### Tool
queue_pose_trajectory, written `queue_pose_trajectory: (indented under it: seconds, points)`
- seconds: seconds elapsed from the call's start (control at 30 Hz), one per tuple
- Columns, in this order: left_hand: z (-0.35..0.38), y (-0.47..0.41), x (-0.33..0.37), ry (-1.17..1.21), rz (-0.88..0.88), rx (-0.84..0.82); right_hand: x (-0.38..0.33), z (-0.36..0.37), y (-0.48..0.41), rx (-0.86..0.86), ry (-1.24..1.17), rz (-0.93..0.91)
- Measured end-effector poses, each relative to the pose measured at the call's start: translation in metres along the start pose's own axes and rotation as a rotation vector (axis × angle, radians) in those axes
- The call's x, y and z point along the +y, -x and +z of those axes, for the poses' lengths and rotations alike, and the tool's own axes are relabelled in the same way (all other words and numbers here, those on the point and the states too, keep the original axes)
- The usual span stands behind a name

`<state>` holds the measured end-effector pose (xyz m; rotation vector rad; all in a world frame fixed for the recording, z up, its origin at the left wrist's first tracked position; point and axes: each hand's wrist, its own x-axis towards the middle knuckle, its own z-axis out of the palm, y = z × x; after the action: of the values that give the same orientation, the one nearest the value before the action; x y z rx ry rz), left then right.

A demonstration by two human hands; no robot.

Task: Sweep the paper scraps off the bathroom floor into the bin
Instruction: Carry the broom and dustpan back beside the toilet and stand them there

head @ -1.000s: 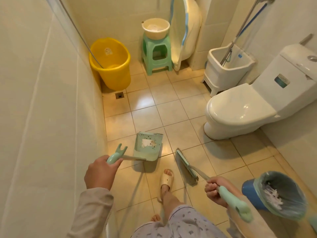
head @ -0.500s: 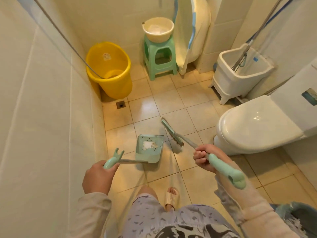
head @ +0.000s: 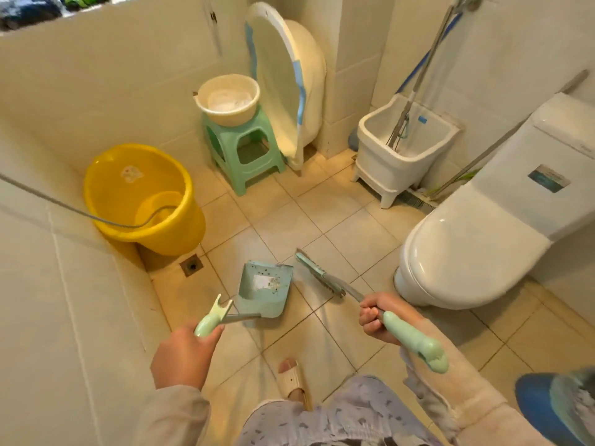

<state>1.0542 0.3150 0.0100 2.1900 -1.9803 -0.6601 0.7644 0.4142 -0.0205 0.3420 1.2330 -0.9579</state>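
Observation:
My left hand [head: 183, 357] grips the mint handle of a green dustpan [head: 264, 289] that sits low over the floor tiles; a white patch and dark specks show inside the pan. My right hand [head: 381, 317] holds the mint handle of a broom [head: 320, 274], its brush head lying just right of the pan. The blue bin [head: 557, 407] with a grey liner is cut off at the bottom right corner. No loose scraps show on the floor.
A yellow bucket [head: 141, 201] stands by the left wall with a floor drain [head: 192, 266] beside it. At the back are a green stool [head: 246, 156] bearing a cream basin [head: 228, 98], and a mop sink [head: 406, 143]. The toilet [head: 476, 239] fills the right. My slippered foot [head: 291, 378] is below the pan.
The view has swung left and forward, so the bin slid to the bottom right corner. The broom head moved from near my foot up to the pan's right side. The pan barely moved.

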Motion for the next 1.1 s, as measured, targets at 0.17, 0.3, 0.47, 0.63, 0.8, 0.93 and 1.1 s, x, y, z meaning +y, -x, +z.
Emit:
queue_pose_trajectory:
  seconds: [0.17, 0.3, 0.47, 0.63, 0.8, 0.93, 1.1]
  points:
    - [-0.014, -0.083, 0.045, -0.045, 0.166, -0.046, -0.019, 0.017, -0.012, 0.080, -0.110, -0.031]
    - [-0.008, -0.132, 0.088, -0.064, 0.260, -0.062, -0.041, 0.023, -0.025, 0.113, -0.226, -0.072]
    - [0.013, -0.187, 0.144, -0.084, 0.366, -0.086, -0.096, 0.029, -0.045, 0.160, -0.324, -0.089]
    - [0.034, -0.232, 0.204, -0.146, 0.462, -0.155, -0.167, 0.033, -0.061, 0.165, -0.359, -0.101]
    - [0.048, -0.268, 0.262, -0.155, 0.525, -0.208, -0.234, 0.040, -0.060, 0.159, -0.443, -0.180]
    - [0.050, -0.295, 0.300, -0.198, 0.609, -0.264, -0.271, 0.045, -0.061, 0.170, -0.521, -0.235]
    - [0.053, -0.345, 0.350, -0.264, 0.732, -0.328, -0.297, 0.059, -0.077, 0.217, -0.585, -0.256]
